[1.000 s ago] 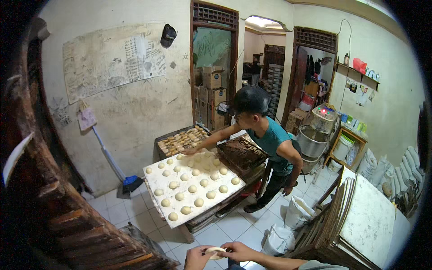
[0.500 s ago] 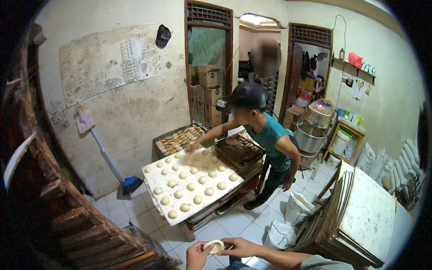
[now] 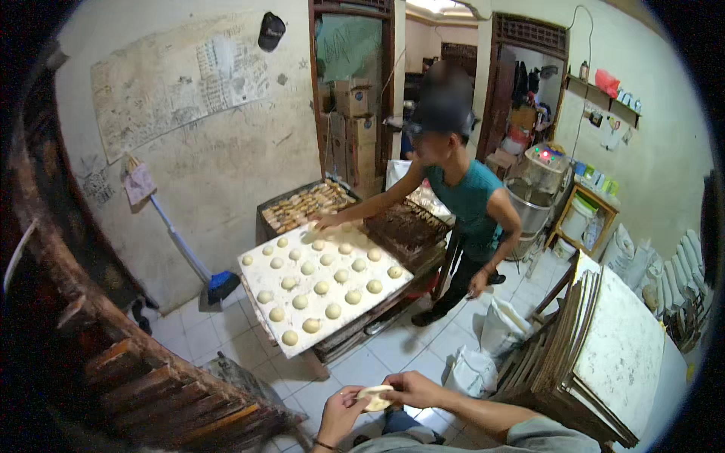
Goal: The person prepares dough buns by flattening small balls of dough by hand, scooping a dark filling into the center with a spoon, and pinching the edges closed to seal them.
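Observation:
My left hand (image 3: 342, 415) and my right hand (image 3: 414, 392) hold a flat, pale round of dough (image 3: 375, 398) between them, low in front of my body. The fingers of both hands pinch its edges from either side. Beyond them, rows of several dough balls (image 3: 333, 310) lie spaced out on a floured white board (image 3: 257, 279). On the board's far side stands a co-worker in a teal sleeveless top (image 3: 470, 198), one arm stretched over the far edge, the hand close to the dough balls there.
A dark tray of browned pieces (image 3: 306, 210) sits behind the board, beside a dark brown tray (image 3: 404, 226). White sacks (image 3: 504, 326) and a tall stack of boards (image 3: 615, 340) stand at right. A wooden rack (image 3: 113, 325) lines the left. A blue broom (image 3: 181, 245) leans on the wall.
My hands have risen slightly and moved a little right, still holding the dough, which is turned differently. The co-worker has straightened up, with an arm still reaching over the board.

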